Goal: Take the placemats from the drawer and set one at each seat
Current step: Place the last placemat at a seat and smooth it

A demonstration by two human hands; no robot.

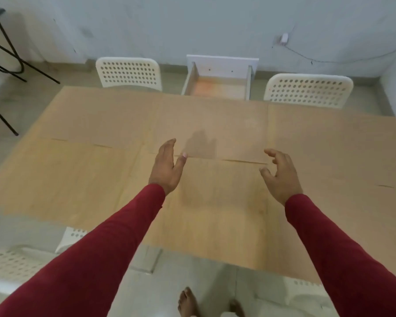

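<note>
table (82, 170): light wood, seamed panels | placemats (206, 129): flat, edge to edge (colour matches table)

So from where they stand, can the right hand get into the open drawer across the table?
Probably not yet. The right hand hovers open over mid-table, and the drawer sits beyond the table's far edge. Nothing blocks the way; it just looks too far without leaning or walking round.

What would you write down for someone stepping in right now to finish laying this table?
Left hand: open, empty, over the table.
Right hand: open, fingers curled, empty, also over the table.
Drawer: pulled open at the far edge between two white chairs; what shows of its bottom looks bare.
Placemats: the tabletop looks covered by tan rectangular sheets edge to edge, possibly the mats; hard to be sure.
Left: check each seat has one, straighten them, close the drawer.
</note>
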